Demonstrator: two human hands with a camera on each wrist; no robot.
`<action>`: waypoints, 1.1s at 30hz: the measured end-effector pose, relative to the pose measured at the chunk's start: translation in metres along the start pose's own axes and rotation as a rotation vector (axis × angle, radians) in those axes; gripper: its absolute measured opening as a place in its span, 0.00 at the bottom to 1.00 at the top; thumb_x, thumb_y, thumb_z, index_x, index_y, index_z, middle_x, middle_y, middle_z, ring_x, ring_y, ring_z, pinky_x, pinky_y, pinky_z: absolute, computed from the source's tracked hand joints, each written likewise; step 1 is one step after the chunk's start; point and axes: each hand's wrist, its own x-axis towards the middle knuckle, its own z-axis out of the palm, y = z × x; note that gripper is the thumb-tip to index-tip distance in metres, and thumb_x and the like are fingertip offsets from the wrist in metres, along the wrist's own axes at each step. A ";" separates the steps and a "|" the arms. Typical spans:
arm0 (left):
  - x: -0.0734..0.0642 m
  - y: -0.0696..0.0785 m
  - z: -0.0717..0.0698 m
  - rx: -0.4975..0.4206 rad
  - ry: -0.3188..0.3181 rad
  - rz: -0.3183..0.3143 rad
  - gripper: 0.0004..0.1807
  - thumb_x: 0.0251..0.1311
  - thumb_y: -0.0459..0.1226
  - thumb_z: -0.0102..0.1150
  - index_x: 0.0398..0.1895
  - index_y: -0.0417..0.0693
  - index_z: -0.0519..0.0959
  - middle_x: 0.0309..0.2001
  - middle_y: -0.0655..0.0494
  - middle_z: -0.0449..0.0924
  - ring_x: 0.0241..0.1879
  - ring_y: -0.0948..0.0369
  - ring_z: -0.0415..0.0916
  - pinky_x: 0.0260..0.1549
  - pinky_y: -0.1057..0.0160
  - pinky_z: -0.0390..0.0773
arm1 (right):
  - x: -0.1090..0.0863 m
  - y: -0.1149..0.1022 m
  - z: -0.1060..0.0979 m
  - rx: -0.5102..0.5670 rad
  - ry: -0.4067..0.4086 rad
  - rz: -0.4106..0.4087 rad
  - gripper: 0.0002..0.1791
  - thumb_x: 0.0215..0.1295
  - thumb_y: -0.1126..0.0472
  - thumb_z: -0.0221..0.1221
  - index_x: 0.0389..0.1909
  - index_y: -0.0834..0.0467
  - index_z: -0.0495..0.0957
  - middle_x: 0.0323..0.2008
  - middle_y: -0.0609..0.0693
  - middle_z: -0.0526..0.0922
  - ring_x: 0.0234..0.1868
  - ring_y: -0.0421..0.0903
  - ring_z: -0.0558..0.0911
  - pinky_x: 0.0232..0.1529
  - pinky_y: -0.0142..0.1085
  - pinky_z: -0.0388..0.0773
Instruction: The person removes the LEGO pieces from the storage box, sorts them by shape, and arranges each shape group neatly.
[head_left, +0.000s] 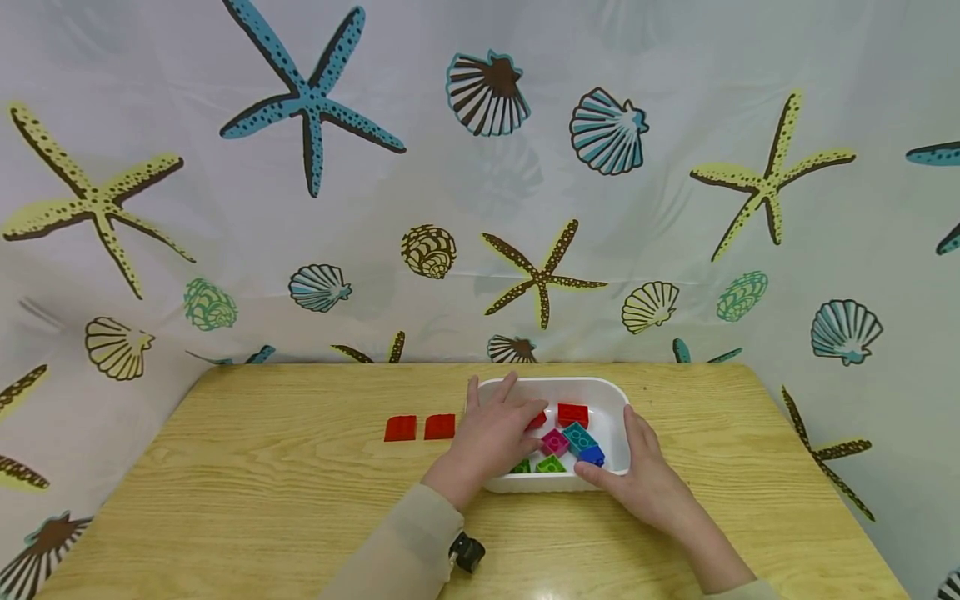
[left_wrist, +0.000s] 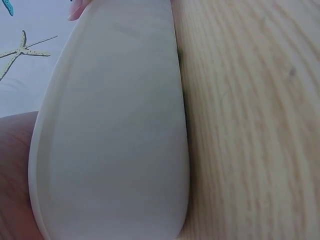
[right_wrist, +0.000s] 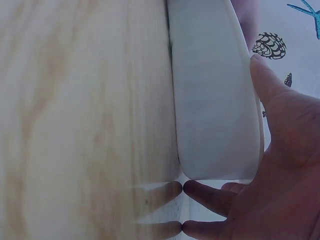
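Note:
A white tray (head_left: 555,482) stands on the table with several toy building bricks in it. My left hand (head_left: 491,433) reaches over its left side with fingers spread, beside a partly covered red brick (head_left: 537,421). Whether the fingertips touch that brick is hidden. My right hand (head_left: 651,477) holds the tray's near right corner, thumb on the rim and fingers along the outer right wall. In the right wrist view, fingertips of that hand meet the tabletop. Inside lie another red brick (head_left: 573,415), a magenta brick (head_left: 554,442), a teal brick (head_left: 580,437), a blue brick (head_left: 592,456) and green bricks (head_left: 551,464).
Two flat red pieces, a left one (head_left: 401,428) and a right one (head_left: 439,427), lie on the wooden table (head_left: 285,492) left of the tray. A white curtain (head_left: 420,175) printed with starfish and shells encloses the back and sides. A black device (head_left: 468,553) sits at my left wrist.

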 end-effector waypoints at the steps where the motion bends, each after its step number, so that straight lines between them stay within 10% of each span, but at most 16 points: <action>1: 0.000 0.000 0.000 0.003 0.003 0.003 0.33 0.70 0.51 0.75 0.77 0.64 0.80 0.72 0.58 0.81 0.87 0.46 0.49 0.79 0.23 0.39 | 0.000 0.000 0.000 0.001 0.000 0.001 0.73 0.66 0.26 0.69 0.90 0.60 0.35 0.87 0.69 0.45 0.76 0.77 0.68 0.66 0.72 0.75; 16: 0.018 -0.001 0.000 0.098 0.090 0.022 0.25 0.66 0.52 0.79 0.64 0.58 0.88 0.68 0.55 0.79 0.75 0.52 0.68 0.78 0.23 0.49 | 0.000 -0.002 0.000 0.006 -0.004 0.006 0.72 0.67 0.26 0.69 0.91 0.59 0.34 0.87 0.68 0.43 0.77 0.77 0.67 0.67 0.71 0.74; 33: 0.022 0.001 0.006 0.201 0.068 -0.003 0.23 0.66 0.55 0.79 0.59 0.57 0.91 0.69 0.56 0.77 0.75 0.52 0.67 0.78 0.24 0.52 | 0.000 -0.001 0.000 0.006 -0.003 0.000 0.72 0.67 0.26 0.68 0.91 0.59 0.35 0.87 0.68 0.44 0.77 0.76 0.67 0.67 0.71 0.74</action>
